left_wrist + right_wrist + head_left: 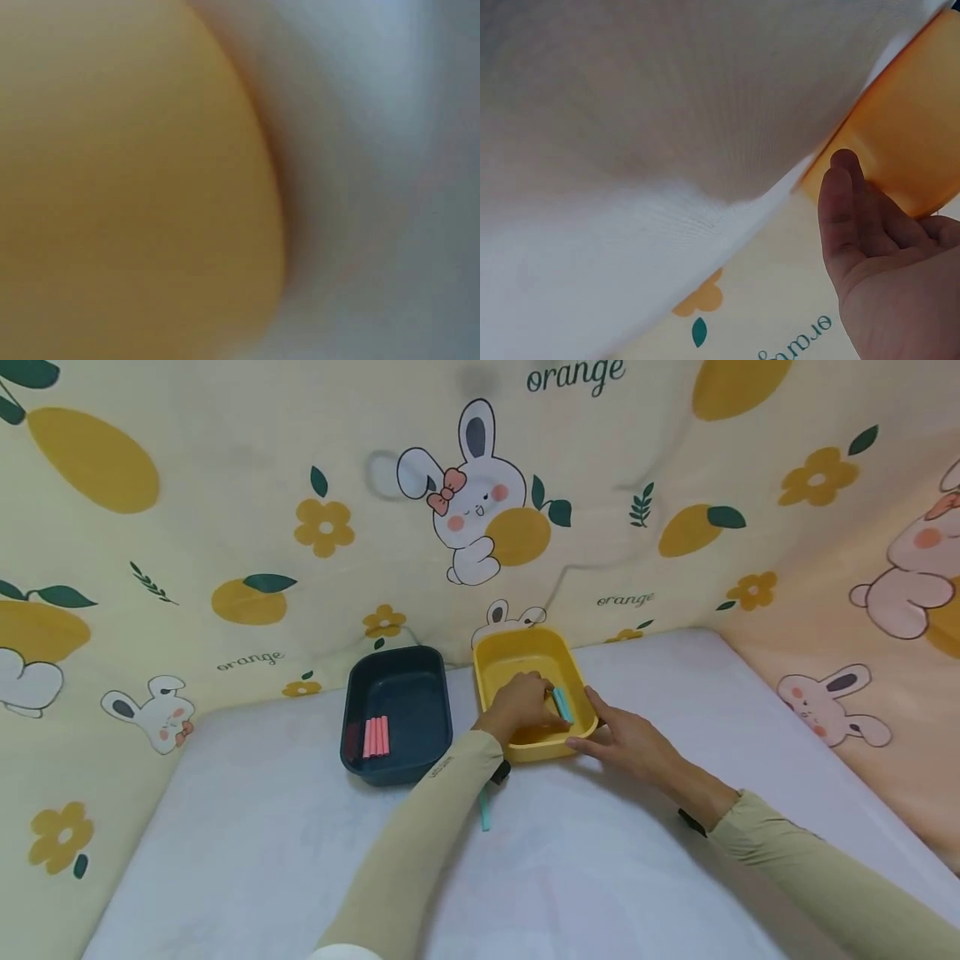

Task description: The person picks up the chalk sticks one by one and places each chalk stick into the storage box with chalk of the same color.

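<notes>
Nearest, a green stick point(485, 814) lies on the white tabletop point(585, 885), partly hidden by the left sleeve point(420, 843); it appears left to be dealt with. The right hand point(633, 743) braces the near right corner of the yellow tray point(523, 652), thumb and fingers apart, against its outer walls. The left hand point(528, 702) reaches inside, fingers and thumb about the blue sticks point(562, 705); whether it pinches them cannot be told. To its left, the dark tray point(408, 697) contains pink sticks point(377, 737) set side by side, a portion judged done. Sorting by colour appears well advanced.
</notes>
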A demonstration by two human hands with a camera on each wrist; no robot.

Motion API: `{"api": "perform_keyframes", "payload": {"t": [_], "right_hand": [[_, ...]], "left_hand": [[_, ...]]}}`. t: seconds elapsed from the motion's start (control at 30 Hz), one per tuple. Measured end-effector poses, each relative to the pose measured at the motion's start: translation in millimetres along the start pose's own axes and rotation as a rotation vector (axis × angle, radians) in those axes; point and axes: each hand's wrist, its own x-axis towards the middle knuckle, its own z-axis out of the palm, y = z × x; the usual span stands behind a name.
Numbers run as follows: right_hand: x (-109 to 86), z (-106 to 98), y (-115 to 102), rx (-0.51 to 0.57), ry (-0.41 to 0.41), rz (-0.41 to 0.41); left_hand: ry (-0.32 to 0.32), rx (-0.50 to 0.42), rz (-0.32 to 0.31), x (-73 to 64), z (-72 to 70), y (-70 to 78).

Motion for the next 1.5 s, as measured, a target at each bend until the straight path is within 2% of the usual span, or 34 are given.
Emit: {"api": "perform_keyframes", "payload": {"t": [0.17,0.33,1.07,1.5], "right_hand": [[1.0,1.4,-3.4,-0.011,0.01,-0.007],[0.9,-0.7,-3.4,-0.013,0.009,0.001],[2.0,-2.8,-5.4,-0.031,0.007,0.005],[0.0,-1.0,-2.4,-0.018,0.004,0.007]], "left_hand": [[0.011,0.014,-0.028,-2.5,2.4,-1.4],[0.012,0.049,-0.013,-2.0,2.8,-1.3],[-0.02,0.07,0.031,-0.3,2.8,-4.2],[-0.049,0.068,0.029,-0.2,3.8,-1.3]]}}
